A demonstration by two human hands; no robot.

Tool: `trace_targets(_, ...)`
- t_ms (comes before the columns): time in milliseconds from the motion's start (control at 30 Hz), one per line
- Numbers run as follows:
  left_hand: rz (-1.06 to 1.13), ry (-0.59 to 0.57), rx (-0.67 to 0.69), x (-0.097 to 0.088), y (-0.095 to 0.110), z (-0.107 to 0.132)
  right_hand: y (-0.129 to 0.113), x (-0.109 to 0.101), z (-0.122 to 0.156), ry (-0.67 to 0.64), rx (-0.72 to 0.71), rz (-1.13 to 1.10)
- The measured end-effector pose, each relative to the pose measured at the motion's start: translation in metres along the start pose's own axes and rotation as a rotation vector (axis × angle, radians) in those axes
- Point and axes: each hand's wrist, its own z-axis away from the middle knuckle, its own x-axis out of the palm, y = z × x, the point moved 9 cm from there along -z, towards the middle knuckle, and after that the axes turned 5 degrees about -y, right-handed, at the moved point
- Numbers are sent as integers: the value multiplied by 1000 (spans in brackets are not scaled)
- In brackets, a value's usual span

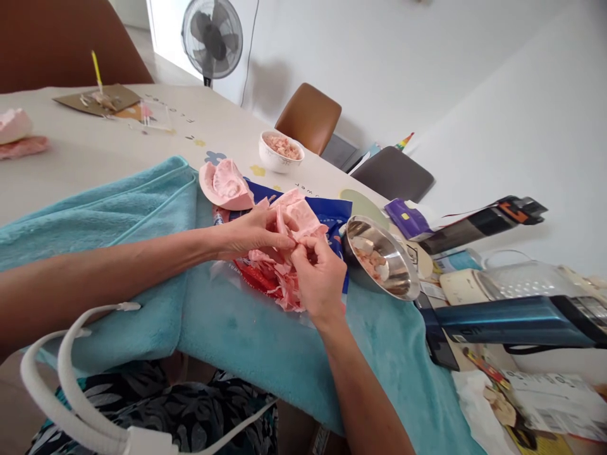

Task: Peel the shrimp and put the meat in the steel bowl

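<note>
My left hand (253,232) and my right hand (318,273) meet over a pile of pink fruit peel (277,278) on a blue and red plastic bag (332,212). Both hands pinch a piece of pink pomelo (300,215) between their fingers. A large curved piece of pink rind (225,184) lies just behind my left hand. The bag rests on a teal towel (142,215) that hangs over the table's near edge.
A steel bowl (386,268) with fruit pieces sits right of my hands. A white bowl (279,151) of fruit stands farther back. Boxes, a dark blue long device (516,319) and papers crowd the right. A fan (212,38) and brown chairs stand behind the table.
</note>
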Motion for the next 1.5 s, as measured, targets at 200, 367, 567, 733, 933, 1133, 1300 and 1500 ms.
trace_targets(200,-13,35,67,-1,2,1,29,11,-1,-30,227,-296)
trace_targets(367,93,-3,96,3,6,1,46,25,2,-30,371,-635)
trace_targets(567,233,17,53,-2,0,2,47,41,6,-145,580,-1007)
trace_targets(733,306,-12,53,-1,2,3,50,36,2,-133,576,-1049)
trace_targets(933,340,-49,10,1,-3,-2,55,30,-4,-129,578,-1021)
trace_targets(1133,399,-108,-126,-3,-10,-1,48,14,-15,-244,527,-1007)
trace_targets(1300,210,-117,-145,-2,-8,4,32,20,-21,-494,531,-854)
trace_targets(1500,91,-87,-143,0,-3,5,12,33,-45,-643,414,-533)
